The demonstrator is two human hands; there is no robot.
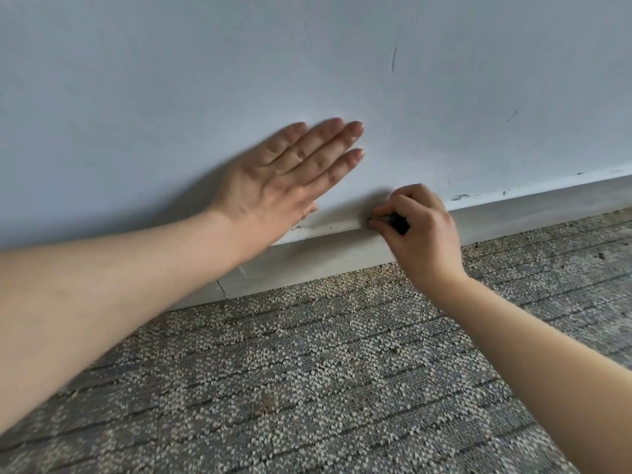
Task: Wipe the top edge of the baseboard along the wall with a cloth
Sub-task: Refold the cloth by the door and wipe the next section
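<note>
The left hand [273, 179] lies flat on the wall [205, 63] at mid-frame, fingers straight and together, heel just above the baseboard [342, 254], most likely as a brace while the person leans low over the carpet [307, 371]. Right of centre, the right hand [417, 230] is curled, its fingertips pinching a small dark wad (presumably the cloth [398, 223], mostly hidden) against the baseboard's top edge. Bunched so small it can ride that narrow ledge; the forearm reaches in from the lower right corner.

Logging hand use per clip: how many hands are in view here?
2. The left hand lies flat against the wall; the right hand pinches a small dark cloth, mostly hidden, at the top edge of the baseboard.
</note>
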